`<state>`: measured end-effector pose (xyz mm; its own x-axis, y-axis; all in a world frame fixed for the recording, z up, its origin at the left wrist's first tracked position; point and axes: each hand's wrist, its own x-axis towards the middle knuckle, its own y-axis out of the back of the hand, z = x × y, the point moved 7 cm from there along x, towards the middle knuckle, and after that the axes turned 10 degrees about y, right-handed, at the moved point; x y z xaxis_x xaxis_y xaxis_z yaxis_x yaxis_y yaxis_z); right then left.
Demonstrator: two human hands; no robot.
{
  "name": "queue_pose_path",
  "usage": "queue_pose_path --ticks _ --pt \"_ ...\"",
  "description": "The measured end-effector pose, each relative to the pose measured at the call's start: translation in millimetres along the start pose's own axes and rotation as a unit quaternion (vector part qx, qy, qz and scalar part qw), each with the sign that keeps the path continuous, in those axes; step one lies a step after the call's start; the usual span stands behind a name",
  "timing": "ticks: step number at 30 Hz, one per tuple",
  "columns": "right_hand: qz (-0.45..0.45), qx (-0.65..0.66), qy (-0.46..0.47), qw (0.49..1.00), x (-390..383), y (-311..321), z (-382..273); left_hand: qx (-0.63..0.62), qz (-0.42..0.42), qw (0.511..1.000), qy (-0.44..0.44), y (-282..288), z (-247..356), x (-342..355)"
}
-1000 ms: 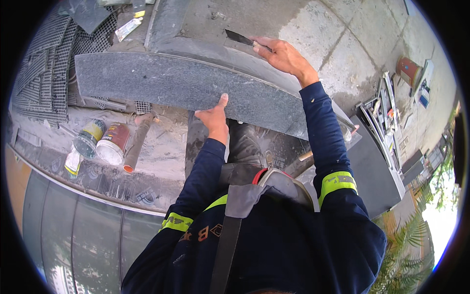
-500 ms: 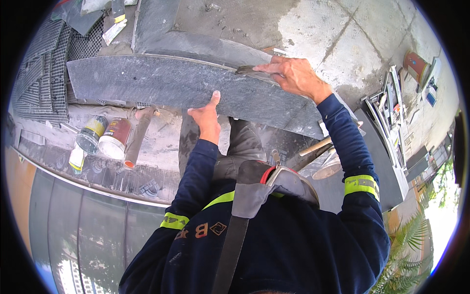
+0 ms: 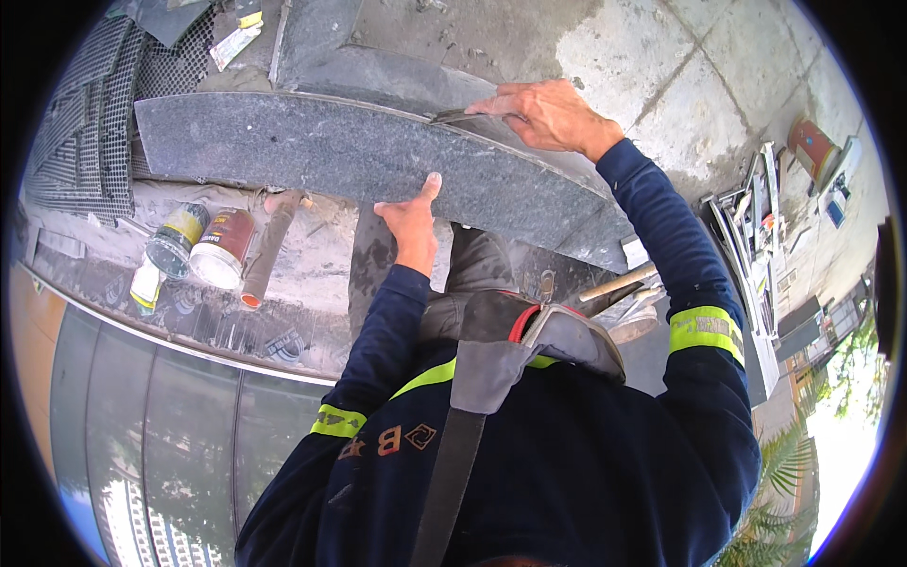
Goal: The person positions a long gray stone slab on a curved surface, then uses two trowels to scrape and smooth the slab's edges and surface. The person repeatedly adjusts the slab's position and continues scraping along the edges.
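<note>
A long, curved grey stone slab (image 3: pixel 312 146) lies crosswise in front of me, over my knees. My left hand (image 3: pixel 413 227) holds its near edge, thumb on the top face, the other fingers mostly hidden beneath. In my right hand (image 3: pixel 553 115) is a scraper (image 3: pixel 452 117) with a thin flat blade, gripped with the index finger stretched along it. The blade rests at the slab's far edge, right of the middle. Beyond that edge runs a second grey stone piece (image 3: pixel 406 80), dusty and curved.
Black plastic grid mats (image 3: pixel 94 142) are stacked at the left. Nearer stand a dark bucket (image 3: pixel 176 244), a red-brown bucket (image 3: pixel 222 248) and a brownish tube (image 3: pixel 269 250). Metal strips (image 3: pixel 756 236) and another red-brown bucket (image 3: pixel 812 149) are at the right. A wooden handle (image 3: pixel 616 282) sticks out by my right side.
My right hand has moved left and slightly away with the scraper, along the slab's far edge. My left hand keeps its hold on the near edge. The whole view has shifted a little.
</note>
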<state>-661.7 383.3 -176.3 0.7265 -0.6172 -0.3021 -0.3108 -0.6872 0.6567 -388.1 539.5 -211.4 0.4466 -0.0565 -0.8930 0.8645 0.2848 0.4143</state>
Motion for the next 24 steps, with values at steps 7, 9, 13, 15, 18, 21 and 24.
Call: queue_pose_path --ticks 7,9,13,15,18,21,24 --pt "-0.025 0.006 0.02 0.999 -10 1 4 0.043 0.025 0.998 -0.024 5 2 5" --pt "-0.012 0.021 0.014 1.0 26 1 -9 0.054 0.048 0.997 -0.015 6 1 4" --pt "-0.021 0.021 0.045 0.999 27 8 -1 0.011 -0.015 1.0 -0.011 4 -4 4" --pt "-0.039 0.061 0.044 0.996 8 4 9 0.042 0.013 0.999 -0.012 5 -3 7" --pt "0.0 0.027 0.046 0.999 43 7 -4 0.001 -0.033 0.999 -0.023 1 -1 6" --pt "0.015 0.005 0.068 0.998 75 9 -2 0.034 -0.014 0.999 -0.003 5 -5 9" --pt "0.025 -0.034 0.069 0.997 86 12 -8 0.027 0.0 1.0 0.012 5 -7 8"
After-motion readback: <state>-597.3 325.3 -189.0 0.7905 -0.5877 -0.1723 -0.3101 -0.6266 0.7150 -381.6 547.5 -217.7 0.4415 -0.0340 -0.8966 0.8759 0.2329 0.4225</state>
